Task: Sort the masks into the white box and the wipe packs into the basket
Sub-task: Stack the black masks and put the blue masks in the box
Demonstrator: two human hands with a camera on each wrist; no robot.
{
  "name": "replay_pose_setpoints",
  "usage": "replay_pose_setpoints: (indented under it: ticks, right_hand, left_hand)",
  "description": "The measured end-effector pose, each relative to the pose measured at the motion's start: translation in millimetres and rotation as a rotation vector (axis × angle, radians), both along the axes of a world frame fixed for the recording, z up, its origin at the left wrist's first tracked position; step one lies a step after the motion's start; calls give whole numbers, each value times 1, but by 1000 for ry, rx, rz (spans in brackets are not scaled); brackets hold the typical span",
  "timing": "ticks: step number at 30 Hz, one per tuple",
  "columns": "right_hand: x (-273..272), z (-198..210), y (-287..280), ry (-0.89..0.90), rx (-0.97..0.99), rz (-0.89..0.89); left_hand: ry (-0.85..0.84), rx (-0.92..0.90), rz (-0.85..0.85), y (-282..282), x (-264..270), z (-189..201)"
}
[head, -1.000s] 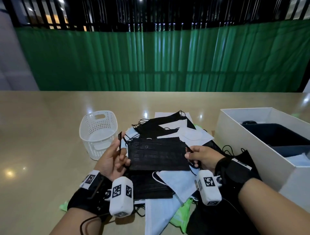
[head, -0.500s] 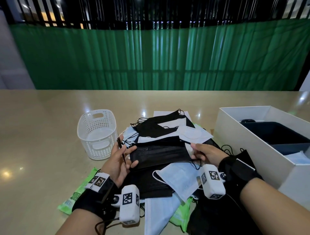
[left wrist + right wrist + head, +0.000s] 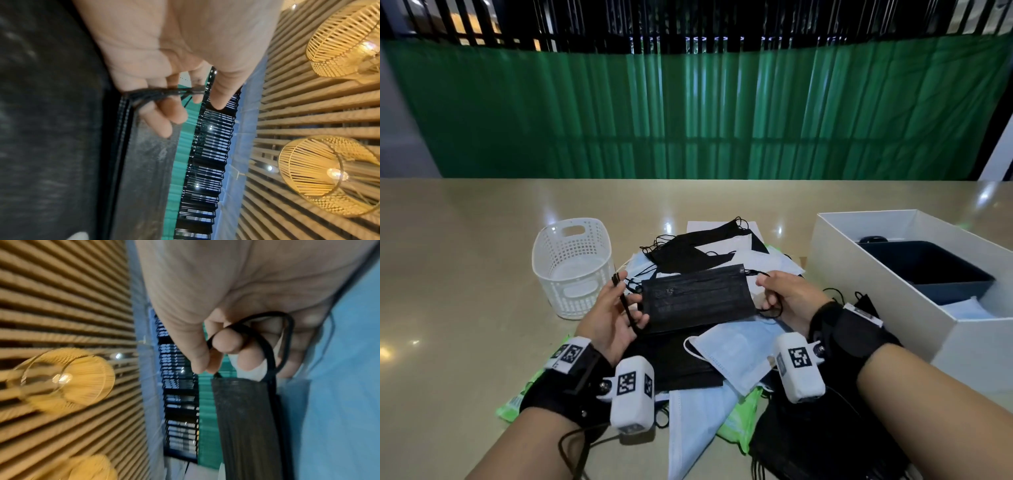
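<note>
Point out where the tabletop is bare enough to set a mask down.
Bare tabletop lies left of the white basket, and beyond the mask pile toward the green curtain. Crowded: between basket and white box, under both hands.

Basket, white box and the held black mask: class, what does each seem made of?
Basket: likely moulded white plastic, gridded holes, slight sheen. White box: probably matte card, thin flat walls. Black mask: seemingly soft nonwoven fabric, pleated, with elastic ear loops.
</note>
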State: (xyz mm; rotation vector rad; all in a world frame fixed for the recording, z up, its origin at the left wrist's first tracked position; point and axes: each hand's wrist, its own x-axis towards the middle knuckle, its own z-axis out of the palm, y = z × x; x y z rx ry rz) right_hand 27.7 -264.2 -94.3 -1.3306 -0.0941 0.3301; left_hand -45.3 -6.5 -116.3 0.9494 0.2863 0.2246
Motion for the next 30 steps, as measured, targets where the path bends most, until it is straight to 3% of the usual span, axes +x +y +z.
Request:
replay_pose_setpoints:
  ticks: [8, 14, 20, 22, 25, 30]
  right_hand:
    - [-4, 99, -16, -289, 10, -50]
    - [5, 168, -96, -282, 222, -249]
    - [19, 197, -194, -233, 178, -479]
    - [20, 202, -218, -228, 116, -474]
    - [30, 196, -240, -195, -130, -443]
    - [51, 170, -258, -14, -462, -469]
  left_hand:
    - [-148, 79, -61, 4, 16, 76]
    - [-284, 117, -239, -47, 24, 128]
    - [-271, 250, -433, -119, 43, 153]
    - [-263, 326, -493, -145, 51, 158]
    - [-217, 377, -581, -183, 65, 164]
    - [-56, 467, -636, -238, 93, 169]
